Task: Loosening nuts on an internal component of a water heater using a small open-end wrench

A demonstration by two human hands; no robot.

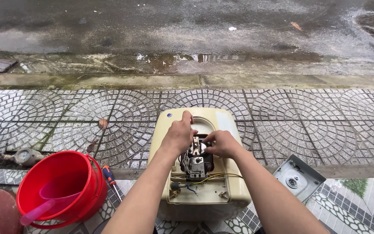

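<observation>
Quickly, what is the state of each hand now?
Left hand: curled on the cream appliance, beside its opening.
Right hand: closed on the electrical part inside.

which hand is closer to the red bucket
Left. The left hand rests on the cream appliance, on the side toward the red bucket at the lower left. The right hand works at the wiring farther to the right.

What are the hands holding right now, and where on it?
Both hands are on the cream water heater: left hand at the rim of its open cavity, right hand on the electrical assembly. Exact grip cannot be told.
</observation>
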